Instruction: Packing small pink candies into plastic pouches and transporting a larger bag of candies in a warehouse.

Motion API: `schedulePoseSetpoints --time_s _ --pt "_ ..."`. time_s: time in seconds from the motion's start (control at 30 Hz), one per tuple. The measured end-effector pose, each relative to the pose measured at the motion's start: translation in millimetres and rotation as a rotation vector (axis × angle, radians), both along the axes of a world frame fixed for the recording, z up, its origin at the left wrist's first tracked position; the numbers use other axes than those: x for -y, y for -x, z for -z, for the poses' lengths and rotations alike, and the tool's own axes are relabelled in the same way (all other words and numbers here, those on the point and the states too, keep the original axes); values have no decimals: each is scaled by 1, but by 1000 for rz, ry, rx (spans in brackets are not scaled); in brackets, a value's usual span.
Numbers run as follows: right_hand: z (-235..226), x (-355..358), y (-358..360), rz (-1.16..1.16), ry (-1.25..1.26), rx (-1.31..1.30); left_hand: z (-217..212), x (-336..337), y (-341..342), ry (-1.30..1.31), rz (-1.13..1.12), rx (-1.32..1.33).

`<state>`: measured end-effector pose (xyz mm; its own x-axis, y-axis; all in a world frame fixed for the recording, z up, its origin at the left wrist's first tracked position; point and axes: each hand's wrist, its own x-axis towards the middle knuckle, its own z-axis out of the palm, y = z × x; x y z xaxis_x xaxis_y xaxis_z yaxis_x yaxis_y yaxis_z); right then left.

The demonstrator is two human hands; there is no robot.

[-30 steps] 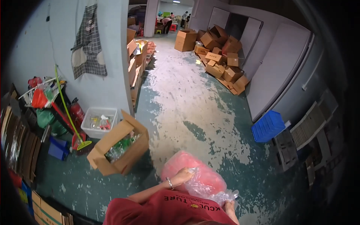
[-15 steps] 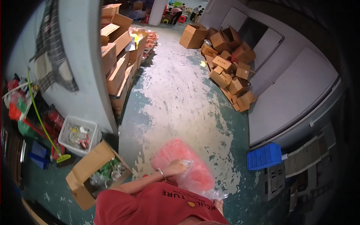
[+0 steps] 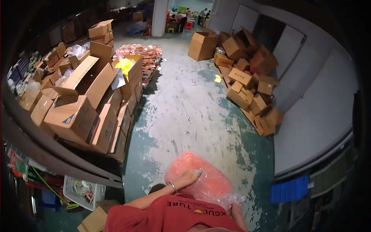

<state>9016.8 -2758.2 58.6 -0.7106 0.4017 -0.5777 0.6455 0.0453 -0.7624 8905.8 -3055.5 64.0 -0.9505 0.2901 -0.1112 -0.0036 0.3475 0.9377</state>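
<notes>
A big clear plastic bag (image 3: pixel 210 179) full of something pinkish-red is carried close against my front, above the floor. What fills it is too blurred to name. My left hand (image 3: pixel 188 178), with a bracelet at the wrist, is closed on a bunch of the clear film on top of the bag. At the bag's near right end, my right hand (image 3: pixel 235 211) grips the gathered loose plastic; some of its fingers are hidden.
Stacked cartons (image 3: pixel 77 116) line the left, with reddish packs (image 3: pixel 148 58) beyond. A heap of cardboard boxes (image 3: pixel 247 85) lies along the right wall. Nearer are a blue crate (image 3: pixel 288 190), a white bin (image 3: pixel 83 191) and a door frame edge (image 3: pixel 96 176). People work far ahead.
I have moved forward along the worn floor; the white bin and the open carton slip toward the lower edge. More stacked cartons show on the left. Both hands keep hold of the bag.
</notes>
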Motion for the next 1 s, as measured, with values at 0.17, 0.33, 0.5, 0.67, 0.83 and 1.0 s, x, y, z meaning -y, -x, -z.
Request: schedulePoseSetpoints --time_s 0.17,0.33,0.5,0.67,0.83,1.0 --pt "-47 57 164 -69 -151 86 -6 34 140 -40 -58 90" --pt "-54 116 300 -153 -323 82 9 86 295 3 -43 -1" --pt "-40 162 425 -24 -146 -109 -26 134 454 -77 -14 -102" --pt "-19 210 556 -66 -99 -88 -27 169 595 -75 28 -99" --pt "-41 251 756 -320 -224 36 7 216 755 -96 61 -81" --pt "-68 302 917 -45 -87 16 3 260 909 -70 -139 58"
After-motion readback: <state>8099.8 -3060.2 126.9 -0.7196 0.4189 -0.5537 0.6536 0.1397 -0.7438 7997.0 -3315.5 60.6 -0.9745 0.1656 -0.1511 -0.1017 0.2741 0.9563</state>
